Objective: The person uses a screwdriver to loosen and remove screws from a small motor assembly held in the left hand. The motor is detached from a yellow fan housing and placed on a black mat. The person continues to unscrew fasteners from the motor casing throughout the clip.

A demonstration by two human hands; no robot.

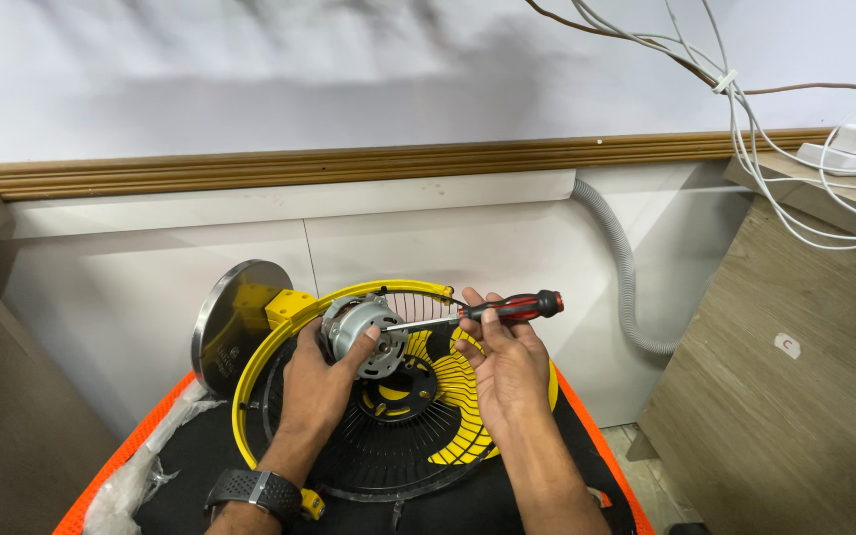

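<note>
Now both hands closed: left hand (321, 381) w/ motor (361, 335), right hand (507, 369) w/ screwdriver (492, 311) (red-black handle).

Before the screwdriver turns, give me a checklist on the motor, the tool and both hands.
1. Left hand gripping the grey motor: ok.
2. Right hand holding the screwdriver by its red and black handle: ok.
3. Shaft pointing at the motor: ok.
4. Tip seated in a screw head: cannot tell, hidden at the motor.
5. Black fan guard lying on the mat under the motor: ok.
6. Round metal base out of the tool's way: ok.
</note>
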